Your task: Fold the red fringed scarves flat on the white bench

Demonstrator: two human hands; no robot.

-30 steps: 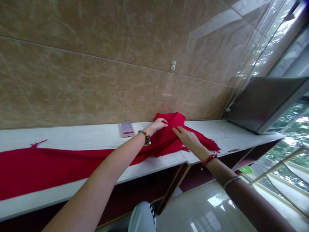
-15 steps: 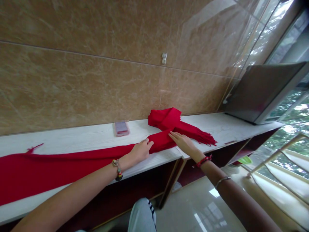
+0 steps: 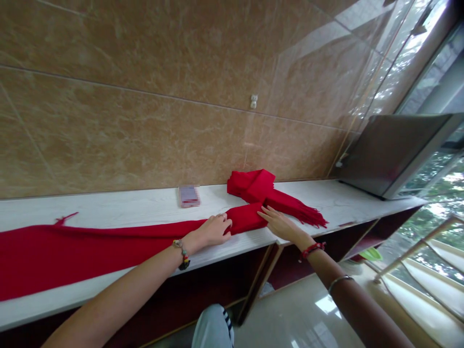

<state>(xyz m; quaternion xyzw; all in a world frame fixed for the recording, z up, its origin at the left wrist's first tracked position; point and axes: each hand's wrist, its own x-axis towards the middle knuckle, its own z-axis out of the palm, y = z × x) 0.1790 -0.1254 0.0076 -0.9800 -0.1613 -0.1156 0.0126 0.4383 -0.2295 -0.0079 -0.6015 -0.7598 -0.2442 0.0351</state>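
A long red scarf (image 3: 90, 251) lies lengthwise along the white countertop, wide and flat at the left and narrowed into a folded band toward the middle. My left hand (image 3: 210, 231) rests on that band, its fingers curled and closed on the cloth. At the band's right end is my right hand (image 3: 281, 223), fingers stretched out and laid on the fabric; its thumb is hard to make out. Just behind and to the right, a bunched red fringed part (image 3: 253, 182) lies by the wall, its tassels pointing right. Whether it joins the band under the fold is unclear.
A small blurred packet (image 3: 189, 196) sits on the white countertop (image 3: 123, 210) near the tiled wall. At the far right stands a dark grey box-like appliance (image 3: 389, 150). Open shelves run below the counter's front edge. A metal rail (image 3: 416, 246) is by the window.
The view has tilted up slightly, so everything sits a little lower and further right. Both hands keep nearly the same places on the scarf; the right fingers look a little more spread.
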